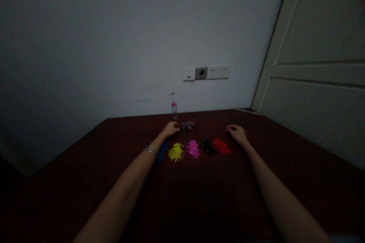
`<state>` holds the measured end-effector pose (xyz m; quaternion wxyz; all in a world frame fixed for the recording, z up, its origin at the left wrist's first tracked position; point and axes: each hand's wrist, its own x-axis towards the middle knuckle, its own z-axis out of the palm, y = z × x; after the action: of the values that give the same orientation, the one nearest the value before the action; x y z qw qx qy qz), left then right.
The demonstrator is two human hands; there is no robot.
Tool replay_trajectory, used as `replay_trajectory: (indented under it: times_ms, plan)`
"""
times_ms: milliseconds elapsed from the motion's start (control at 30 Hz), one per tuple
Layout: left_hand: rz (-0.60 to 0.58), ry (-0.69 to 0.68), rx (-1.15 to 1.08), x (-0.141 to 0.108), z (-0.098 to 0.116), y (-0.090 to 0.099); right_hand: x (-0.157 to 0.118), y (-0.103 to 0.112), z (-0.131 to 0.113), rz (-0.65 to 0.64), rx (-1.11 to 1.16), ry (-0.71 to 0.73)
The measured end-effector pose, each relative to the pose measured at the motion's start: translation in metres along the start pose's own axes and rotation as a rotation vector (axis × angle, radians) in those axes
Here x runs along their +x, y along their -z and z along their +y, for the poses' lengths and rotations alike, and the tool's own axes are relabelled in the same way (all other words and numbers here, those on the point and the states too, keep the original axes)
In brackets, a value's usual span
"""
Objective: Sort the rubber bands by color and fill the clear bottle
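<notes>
Because my left hand (171,128) is just left of the mixed pile (188,125) of small coloured pieces, I judge this to be fingertip work. Its fingers bend toward that pile, but I can't tell whether they are closed on a piece or merely near one. My right hand (238,133) is well to the right of the mixed pile, low over the counter (199,197), its fingers loosely curled; whether anything is pinched there I can't make out.

Nearer me than the mixed pile lie five heaps: the blue heap (163,151) and yellow heap (176,152) to its near left, the pink heap (193,149) almost straight before it, the black heap (208,147) and red heap (221,145) to its near right. Behind it, leftward, stands a pink-topped bottle (175,112).

Good handling here, I'd say, means lifting single pieces with a light pinch so neighbours don't drag along, and holding my left forearm (139,171) clear of the blue heap, which it partly hides. The black and red heaps sit close enough to mingle if brushed.
</notes>
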<state>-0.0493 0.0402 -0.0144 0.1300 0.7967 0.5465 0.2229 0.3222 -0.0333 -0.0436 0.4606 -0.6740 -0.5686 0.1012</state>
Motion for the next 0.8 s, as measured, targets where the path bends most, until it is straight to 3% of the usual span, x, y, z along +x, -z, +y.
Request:
replay_trajectory:
  times_ms: [333,800]
  plan:
    - [-0.004,-0.019,0.084,0.001,0.019,-0.006,-0.001,0.0,0.003,-0.021,-0.048,0.038]
    - [0.028,-0.064,0.143,-0.003,0.021,-0.005,-0.004,0.001,-0.001,-0.021,-0.036,0.068]
